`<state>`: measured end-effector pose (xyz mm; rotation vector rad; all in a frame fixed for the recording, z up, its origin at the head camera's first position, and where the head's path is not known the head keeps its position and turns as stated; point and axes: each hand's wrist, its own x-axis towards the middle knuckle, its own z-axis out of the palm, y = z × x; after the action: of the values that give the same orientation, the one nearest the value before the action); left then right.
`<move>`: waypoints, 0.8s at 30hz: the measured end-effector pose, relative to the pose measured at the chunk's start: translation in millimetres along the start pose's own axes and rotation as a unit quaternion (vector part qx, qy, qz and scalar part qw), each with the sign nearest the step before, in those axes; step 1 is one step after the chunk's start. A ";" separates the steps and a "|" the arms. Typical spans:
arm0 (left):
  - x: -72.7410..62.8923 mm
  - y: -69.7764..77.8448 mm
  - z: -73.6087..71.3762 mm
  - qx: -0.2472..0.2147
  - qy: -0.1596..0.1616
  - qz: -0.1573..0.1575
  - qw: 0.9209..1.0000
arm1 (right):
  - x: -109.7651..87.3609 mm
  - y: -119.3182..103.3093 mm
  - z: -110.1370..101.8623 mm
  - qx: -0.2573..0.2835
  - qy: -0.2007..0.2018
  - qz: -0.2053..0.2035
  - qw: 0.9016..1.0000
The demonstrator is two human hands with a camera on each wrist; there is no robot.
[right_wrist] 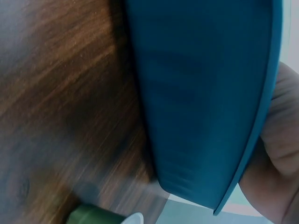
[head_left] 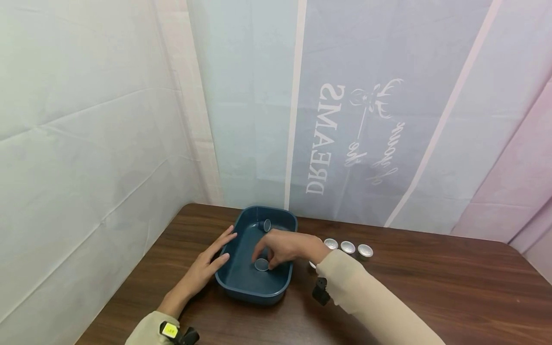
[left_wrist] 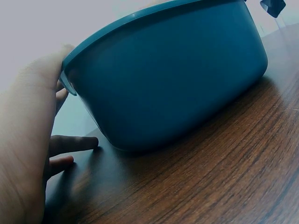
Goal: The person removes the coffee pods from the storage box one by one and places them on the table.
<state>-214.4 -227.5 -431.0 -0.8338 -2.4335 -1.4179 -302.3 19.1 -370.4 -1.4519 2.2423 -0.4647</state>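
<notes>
A deep blue plastic basin [head_left: 254, 292] stands on the table. My left hand [head_left: 200, 269] rests at its left rim, fingers spread and fairly straight; the left wrist view has the hand [left_wrist: 28, 135] beside the basin's end wall [left_wrist: 163, 79]. Reaching over the right rim, my right hand [head_left: 280, 247] pinches a small round cup [head_left: 261, 265] with a pale rim, low inside the basin. A second small cup [head_left: 267, 225] lies tipped on its side near the far end. The basin's wall hides the right fingertips in the right wrist view.
Several small capsules with silver tops [head_left: 347, 247] stand right of the basin, some partly behind the right forearm. One green-bodied capsule [right_wrist: 96, 215] shows in the right wrist view. Fabric curtains [head_left: 250, 120] hang along the brown table's [head_left: 431, 273] back and left edges.
</notes>
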 end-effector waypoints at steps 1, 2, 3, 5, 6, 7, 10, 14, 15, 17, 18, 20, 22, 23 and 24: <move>-0.1 -5.2 1.0 0.000 0.001 0.000 1.000 | 0.3 -0.4 0.4 -0.003 -0.001 -0.001 1.000; -0.3 -9.6 1.8 0.000 0.002 -0.001 1.000 | 0.5 -0.9 0.6 -0.003 -0.001 0.000 1.000; -0.5 -14.6 2.5 0.001 0.003 -0.002 1.000 | 0.7 -1.3 0.9 -0.005 -0.001 0.000 1.000; -1.0 -24.6 3.9 0.002 0.004 -0.003 1.000 | 0.8 -1.9 1.3 -0.007 0.000 0.002 1.000; -1.2 -25.9 4.2 0.002 0.004 -0.002 1.000 | 0.8 -2.0 1.7 -0.005 0.001 0.005 1.000; -1.3 -25.9 4.1 0.001 0.005 -0.002 1.000 | 0.8 -2.2 2.0 -0.005 0.002 0.007 1.000; -1.5 -26.9 4.3 -0.002 0.005 -0.003 1.000 | 1.2 -2.6 3.0 0.000 0.003 0.013 1.000; -2.0 -26.5 4.3 0.000 0.005 -0.006 1.000 | 1.7 -3.7 3.2 -0.004 0.006 0.015 1.000; -2.1 -25.5 4.3 0.002 0.005 -0.007 1.000 | 2.0 -3.6 3.3 -0.007 0.007 0.015 1.000; -2.0 -21.4 4.1 0.006 0.004 -0.008 1.000 | 2.4 -3.8 3.2 -0.012 0.009 0.015 1.000; -1.8 -18.0 3.8 0.005 0.003 -0.008 1.000 | 2.7 -3.5 3.4 -0.012 0.009 0.015 1.000; -1.1 -9.1 2.8 0.002 0.002 -0.010 1.000 | 3.2 -2.8 3.8 -0.014 0.010 0.016 1.000; -0.2 0.9 1.4 -0.003 0.002 -0.011 1.000 | 3.6 -2.0 4.2 -0.013 0.011 0.016 1.000; 0.3 4.1 0.8 -0.002 0.001 -0.009 1.000 | 3.8 -1.5 4.4 -0.013 0.011 0.016 1.000; 0.6 7.1 0.1 -0.003 0.003 -0.008 1.000 | 3.9 -1.1 4.6 -0.013 0.011 0.016 1.000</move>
<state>-210.8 -224.5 -425.6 -0.8134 -2.4380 -1.4317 -300.5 14.9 -374.4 -1.4282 2.2930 -0.4462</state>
